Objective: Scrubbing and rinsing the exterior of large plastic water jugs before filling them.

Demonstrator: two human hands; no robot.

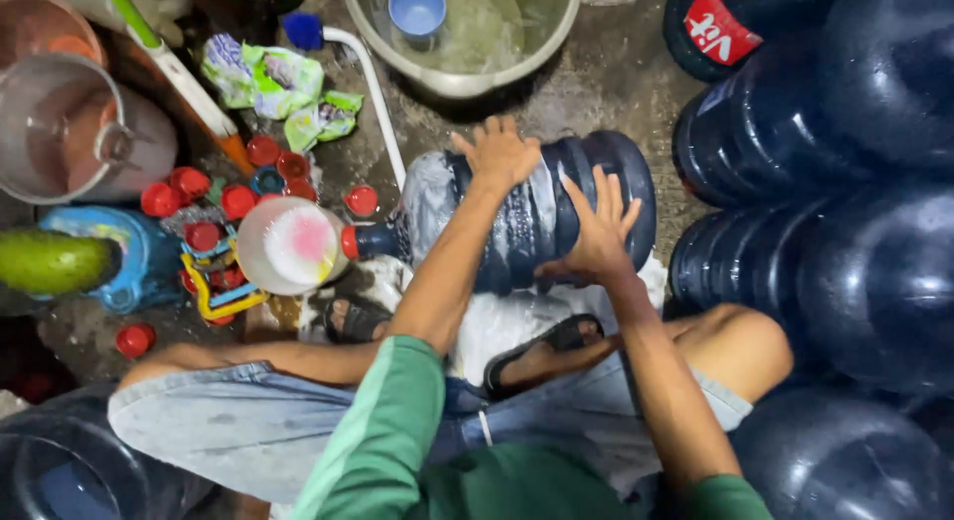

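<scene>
At the far left stood a metal pot (pixel 60 133) with a dull, rounded wall, and below it a green rounded object (pixel 50 262) lay over a blue plastic container (pixel 139 257). Red bottle caps (pixel 214 197), small and round, were scattered on the wet concrete floor (pixel 616 73) beside a crumpled green and white plastic wrapper (pixel 273 83). A white funnel-like plastic piece (pixel 288 247), tinged pink, sat at the neck of the large water jug (pixel 537 222), which lay on its side across the middle of the view, neck pointing left.

The jug was dark blue, ribbed, translucent plastic, streaked with white soapy foam. The left hand (pixel 497 154) lay flat on the jug's upper side, fingers spread wide, gripping nothing, only pressing on the wet plastic. The right hand (pixel 596 230) rested just to the right of it on the jug's nearer side, fingers also splayed open against the ribs. So the jug sat directly under both palms, between them and the person's sandalled feet (pixel 547 346).

Above the jug a grey basin (pixel 556 23) held cloudy water and a small blue cup (pixel 417 8). To the right, more dark blue jugs (pixel 845 252), smooth and glossy, were crowded close together
</scene>
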